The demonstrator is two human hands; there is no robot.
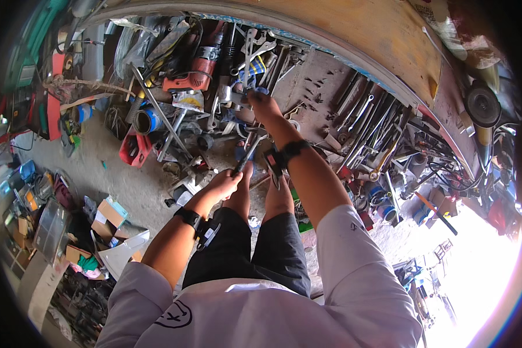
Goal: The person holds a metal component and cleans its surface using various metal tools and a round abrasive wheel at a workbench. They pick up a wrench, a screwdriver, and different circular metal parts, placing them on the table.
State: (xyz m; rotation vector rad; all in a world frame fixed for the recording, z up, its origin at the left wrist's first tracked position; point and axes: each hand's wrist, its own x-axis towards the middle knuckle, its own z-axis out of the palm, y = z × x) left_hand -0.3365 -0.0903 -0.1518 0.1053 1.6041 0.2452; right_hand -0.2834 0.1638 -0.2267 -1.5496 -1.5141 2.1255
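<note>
So, clock face from the middle of the view: the left hand (223,184) is near 9, with its grip wrapped around the dark end of a long tool (250,153), whose metal shaft slants up toward 1. Right hand (265,107) is up at 12, fingers curled next to a chunky metal piece (231,96) amid the clutter; can't tell if that grip's actually got anything. Red drill (198,71) lies at 11, a bunch of wrenches (366,108) on the tabletop (313,69) around 2, and some red plastic thing (135,149) between 9 and 10.
</note>
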